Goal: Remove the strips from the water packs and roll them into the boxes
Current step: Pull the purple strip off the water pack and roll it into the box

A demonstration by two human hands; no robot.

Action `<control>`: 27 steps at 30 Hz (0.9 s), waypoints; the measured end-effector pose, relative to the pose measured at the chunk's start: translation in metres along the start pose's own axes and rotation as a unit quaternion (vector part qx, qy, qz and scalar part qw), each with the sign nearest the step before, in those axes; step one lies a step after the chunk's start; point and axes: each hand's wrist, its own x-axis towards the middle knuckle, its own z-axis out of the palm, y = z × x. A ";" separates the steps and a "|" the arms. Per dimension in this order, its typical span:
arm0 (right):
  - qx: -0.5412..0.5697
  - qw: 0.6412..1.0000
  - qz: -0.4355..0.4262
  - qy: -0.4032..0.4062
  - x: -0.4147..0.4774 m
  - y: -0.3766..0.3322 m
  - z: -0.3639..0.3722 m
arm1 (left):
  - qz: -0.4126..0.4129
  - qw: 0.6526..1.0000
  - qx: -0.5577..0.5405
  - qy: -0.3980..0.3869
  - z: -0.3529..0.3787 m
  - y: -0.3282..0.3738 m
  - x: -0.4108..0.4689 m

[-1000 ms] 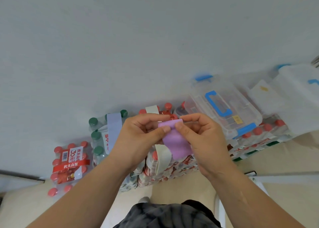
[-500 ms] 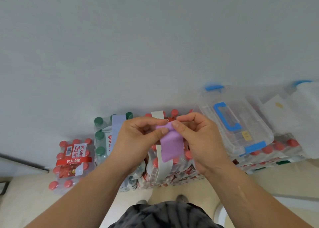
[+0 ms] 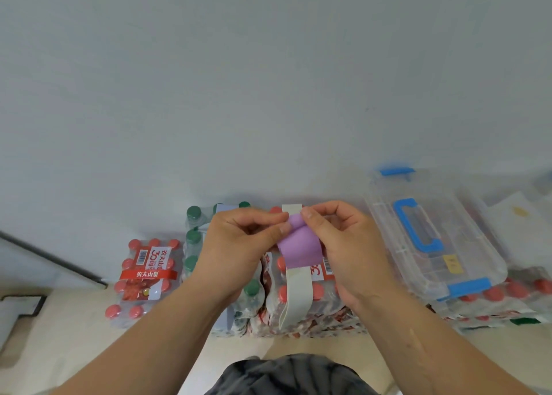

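Head view: your left hand (image 3: 239,246) and right hand (image 3: 351,245) meet above the water packs. Fingers of both are curled, thumbs and forefingers pinching the top end of a purple strip (image 3: 300,249). The strip's upper end is curled over and its lower part hangs free. Below it, a white strip (image 3: 296,293) lies across a red-capped water pack (image 3: 317,290). A clear box (image 3: 466,239) with a blue handle rests on packs to your right.
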 end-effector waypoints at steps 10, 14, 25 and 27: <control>0.010 0.999 -0.009 0.035 -0.012 0.006 0.020 | -0.027 0.999 -0.027 -0.036 -0.021 0.007 -0.007; 0.024 0.999 0.000 0.045 -0.023 0.009 0.027 | -0.019 0.999 -0.002 -0.048 -0.031 0.007 -0.009; 0.042 0.998 -0.016 0.054 -0.041 0.015 0.044 | -0.036 0.997 -0.027 -0.070 -0.045 0.007 -0.018; 0.033 0.998 -0.018 0.049 -0.045 0.016 0.045 | -0.036 0.997 -0.005 -0.068 -0.048 0.005 -0.018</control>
